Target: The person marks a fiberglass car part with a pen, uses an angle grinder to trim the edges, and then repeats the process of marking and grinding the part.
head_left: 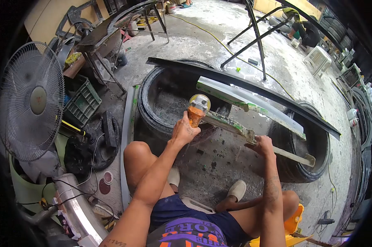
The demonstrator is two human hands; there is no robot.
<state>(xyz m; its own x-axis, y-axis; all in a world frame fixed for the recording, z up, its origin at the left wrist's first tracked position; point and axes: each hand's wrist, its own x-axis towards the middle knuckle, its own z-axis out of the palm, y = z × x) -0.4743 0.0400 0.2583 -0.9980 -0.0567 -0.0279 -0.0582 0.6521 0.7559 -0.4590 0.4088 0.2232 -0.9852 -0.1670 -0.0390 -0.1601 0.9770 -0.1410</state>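
My left hand point(185, 131) is wrapped round the orange body of an angle grinder point(197, 113). The grinder's disc end points away from me, right at the left end of a long, narrow metal strip point(227, 124) with green paint marks. My right hand point(262, 146) grips that strip near its middle, fingers closed about it. Under the strip's right end is a black tyre point(318, 173); a larger tyre point(143, 99) lies on the left. Just beyond the strip, a light grey panel point(252, 101) with green edges slants across the tyres.
A long black strip point(235, 80) spans both tyres behind the panel. To my left stand a fan point(38, 101) and a green crate point(84, 101). Metal stands point(260, 45) rise at the back, near a white stool point(318, 61) and a crouching person point(307, 33). A yellow hose point(210, 35) crosses the floor.
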